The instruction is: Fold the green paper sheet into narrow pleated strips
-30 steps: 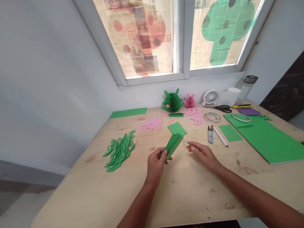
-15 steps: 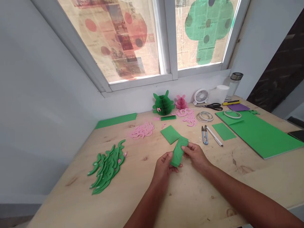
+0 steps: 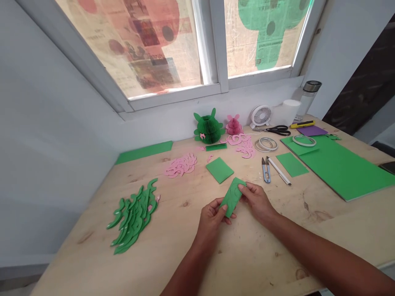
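A small green paper piece (image 3: 232, 198) with curved drawn lines is held tilted above the wooden table (image 3: 173, 255). My left hand (image 3: 212, 213) grips its lower left end, thumb on top and fingers underneath. At the upper right corner my right hand (image 3: 254, 199) pinches it between thumb and fingers. Just beyond the hands lies a green paper square (image 3: 219, 169). Blue thread snips (image 3: 266, 170) and a white pen (image 3: 279, 171) rest to the right of it.
Green cutouts (image 3: 134, 218) are piled at left, pink cutouts (image 3: 181, 165) behind. Honeycomb paper figures (image 3: 208, 128), a fan (image 3: 261, 115), black scissors (image 3: 277, 130) and a glass bottle (image 3: 307, 100) stand or lie at the back. Green sheets (image 3: 345, 168) and tape rolls (image 3: 267, 144) are at right.
The view has shifted slightly downward. The held green piece has turned flatter toward the camera, my left thumb now lies over its face, and it no longer overlaps the green square.
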A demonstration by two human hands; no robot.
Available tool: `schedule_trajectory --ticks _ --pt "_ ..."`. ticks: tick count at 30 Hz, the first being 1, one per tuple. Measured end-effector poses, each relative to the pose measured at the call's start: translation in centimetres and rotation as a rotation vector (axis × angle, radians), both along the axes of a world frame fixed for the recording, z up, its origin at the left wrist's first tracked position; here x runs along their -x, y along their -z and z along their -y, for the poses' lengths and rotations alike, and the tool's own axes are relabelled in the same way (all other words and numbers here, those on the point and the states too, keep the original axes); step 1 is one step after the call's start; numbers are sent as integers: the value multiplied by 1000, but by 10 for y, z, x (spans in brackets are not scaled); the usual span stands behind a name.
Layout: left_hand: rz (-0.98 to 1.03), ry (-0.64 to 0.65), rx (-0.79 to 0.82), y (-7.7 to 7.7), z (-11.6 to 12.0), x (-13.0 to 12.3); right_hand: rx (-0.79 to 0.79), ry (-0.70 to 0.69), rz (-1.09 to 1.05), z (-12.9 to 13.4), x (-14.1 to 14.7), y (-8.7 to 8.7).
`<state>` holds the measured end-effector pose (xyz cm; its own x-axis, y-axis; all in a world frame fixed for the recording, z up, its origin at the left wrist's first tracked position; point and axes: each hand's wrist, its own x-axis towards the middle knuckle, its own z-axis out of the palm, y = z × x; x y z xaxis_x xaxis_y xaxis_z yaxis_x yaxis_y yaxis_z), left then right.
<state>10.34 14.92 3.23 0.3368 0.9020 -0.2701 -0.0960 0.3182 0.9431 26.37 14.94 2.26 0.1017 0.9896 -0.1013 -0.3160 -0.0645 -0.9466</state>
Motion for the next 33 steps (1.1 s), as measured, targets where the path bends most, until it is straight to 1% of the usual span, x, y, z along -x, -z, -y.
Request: schedule_trajectory --ticks 8,12,14,17,23,33 --pt "-51 8 0 2 1 -1 4 -13 19 1 2 1" --pt "-61 23 -26 3 2 -1 -7 -9 63 2 1 -3" --pt "-92 16 -74 2 2 0 -15 3 120 2 0 -6" --pt "-182 -11 -198 -3 2 3 -22 1 158 2 -2 -9" --pt "-430 -31 -438 -12 1 11 -24 -16 80 1 -3 -11" --pt "-595 16 -631 -11 3 12 -56 -30 157 2 -5 -13"
